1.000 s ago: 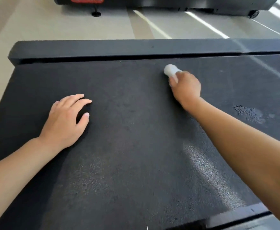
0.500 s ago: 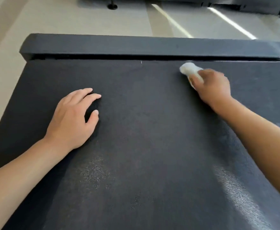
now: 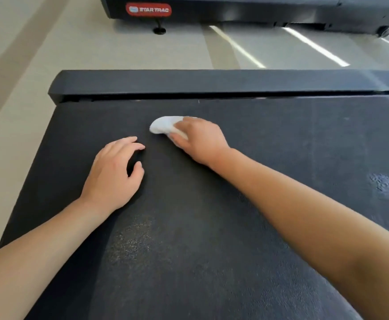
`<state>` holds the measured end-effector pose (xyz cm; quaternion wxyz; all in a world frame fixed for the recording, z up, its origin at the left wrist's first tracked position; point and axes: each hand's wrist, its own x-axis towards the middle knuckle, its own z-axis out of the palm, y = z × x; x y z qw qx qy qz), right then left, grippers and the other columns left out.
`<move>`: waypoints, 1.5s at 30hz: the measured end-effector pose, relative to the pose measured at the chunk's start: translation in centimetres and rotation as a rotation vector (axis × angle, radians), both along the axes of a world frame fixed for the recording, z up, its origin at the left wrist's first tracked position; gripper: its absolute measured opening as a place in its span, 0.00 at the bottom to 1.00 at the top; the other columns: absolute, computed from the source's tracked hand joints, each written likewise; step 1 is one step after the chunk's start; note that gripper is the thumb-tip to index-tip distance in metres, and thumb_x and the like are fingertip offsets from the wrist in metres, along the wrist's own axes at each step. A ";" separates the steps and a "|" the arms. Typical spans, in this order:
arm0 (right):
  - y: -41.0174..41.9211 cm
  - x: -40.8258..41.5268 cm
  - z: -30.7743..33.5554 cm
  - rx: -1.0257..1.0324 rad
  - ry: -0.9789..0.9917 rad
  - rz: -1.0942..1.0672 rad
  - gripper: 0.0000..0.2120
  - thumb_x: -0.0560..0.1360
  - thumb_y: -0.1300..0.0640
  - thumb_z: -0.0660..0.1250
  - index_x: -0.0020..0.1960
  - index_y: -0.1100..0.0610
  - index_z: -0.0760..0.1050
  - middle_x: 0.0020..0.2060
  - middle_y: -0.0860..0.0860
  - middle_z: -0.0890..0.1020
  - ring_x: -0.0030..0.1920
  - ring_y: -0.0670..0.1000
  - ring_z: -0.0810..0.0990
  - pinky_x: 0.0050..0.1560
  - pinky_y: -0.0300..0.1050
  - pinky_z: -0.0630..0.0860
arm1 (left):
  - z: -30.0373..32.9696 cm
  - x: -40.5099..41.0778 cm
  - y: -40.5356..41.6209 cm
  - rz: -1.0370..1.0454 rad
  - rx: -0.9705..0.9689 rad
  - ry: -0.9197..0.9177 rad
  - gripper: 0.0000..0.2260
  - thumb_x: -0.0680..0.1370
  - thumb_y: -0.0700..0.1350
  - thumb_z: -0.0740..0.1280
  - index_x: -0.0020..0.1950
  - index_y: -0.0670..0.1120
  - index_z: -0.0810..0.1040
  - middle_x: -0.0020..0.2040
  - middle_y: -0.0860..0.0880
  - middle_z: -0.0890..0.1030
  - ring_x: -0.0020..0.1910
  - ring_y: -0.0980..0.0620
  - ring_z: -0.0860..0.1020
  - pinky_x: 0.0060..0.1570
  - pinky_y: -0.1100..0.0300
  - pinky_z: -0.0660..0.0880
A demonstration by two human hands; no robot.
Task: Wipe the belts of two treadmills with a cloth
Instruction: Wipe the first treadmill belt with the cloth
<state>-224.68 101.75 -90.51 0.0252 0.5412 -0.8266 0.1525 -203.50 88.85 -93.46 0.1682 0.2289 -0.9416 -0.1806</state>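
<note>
cloth (image 3: 163, 126) moved left, right hand (image 3: 198, 140) fingers clamped on it; left hand (image 3: 113, 173) fingers relaxed; label (image 3: 149, 9) seemingly "STAR TRAC"

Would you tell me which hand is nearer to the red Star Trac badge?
Right. The right hand, gripping the white cloth, lies farther up the belt toward the badge; the left hand rests lower.

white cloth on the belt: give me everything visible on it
The white cloth is small and bunched into a rounded wad, soft fabric by its look, with no print or stain visible. It lies on the black treadmill belt, near the far end rail but apart from it. The right hand grips it from the right, fingers curled over it, covering its right part; only the left lobe shows. The left hand rests on the belt nearby, not touching it.
</note>
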 end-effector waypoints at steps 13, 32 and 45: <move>12.8 14.2 -1.2 -0.014 -0.069 0.061 0.17 0.82 0.43 0.61 0.59 0.52 0.81 0.48 0.49 0.81 0.49 0.56 0.80 0.44 0.52 0.78 | 0.0 0.5 0.6 0.034 -0.047 -0.006 0.17 0.80 0.41 0.66 0.69 0.43 0.79 0.71 0.42 0.77 0.68 0.37 0.74 0.70 0.42 0.69; 24.2 9.5 0.1 0.051 0.019 -0.723 0.18 0.83 0.42 0.60 0.46 0.56 0.75 0.45 0.54 0.78 0.50 0.61 0.79 0.42 0.47 0.67 | 0.3 4.4 4.7 -0.435 -0.028 -0.085 0.22 0.82 0.51 0.58 0.74 0.49 0.76 0.77 0.47 0.73 0.78 0.42 0.68 0.77 0.38 0.62; 21.1 17.0 -0.2 -0.033 0.008 0.198 0.15 0.83 0.47 0.64 0.64 0.53 0.80 0.46 0.50 0.79 0.46 0.57 0.79 0.44 0.49 0.76 | 2.3 6.3 8.2 -0.425 -0.049 -0.180 0.23 0.80 0.51 0.56 0.72 0.48 0.78 0.75 0.48 0.75 0.76 0.45 0.69 0.74 0.43 0.66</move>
